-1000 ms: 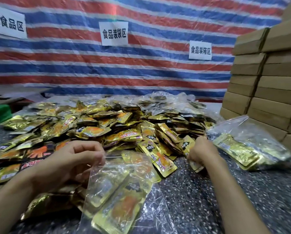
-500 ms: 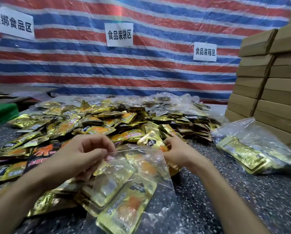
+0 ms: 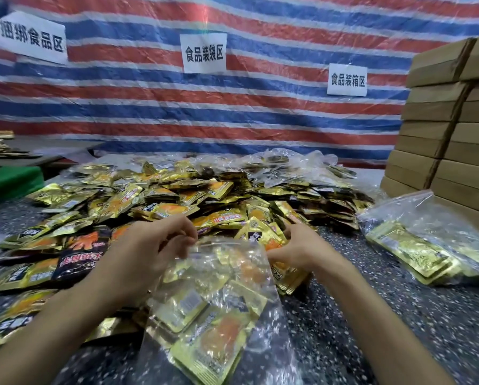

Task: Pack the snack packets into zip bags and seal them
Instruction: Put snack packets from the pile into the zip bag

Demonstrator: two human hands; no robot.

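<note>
Head view. Loose snack packets sit piled on the tabletop, far left through centre. Left grip pinches the left rim of the zip bag. Bag lies near centre, mouth away from the person, several gold packets inside, unsealed. Right grip is curled round one gold packet at the mouth. Step, I judge: feeding it in. Pull the rim taut and up, slide the packet flat along those inside, clear the zip track before sealing. Right: filled bag, seal state unclear, beside stacked cardboard boxes.
</note>
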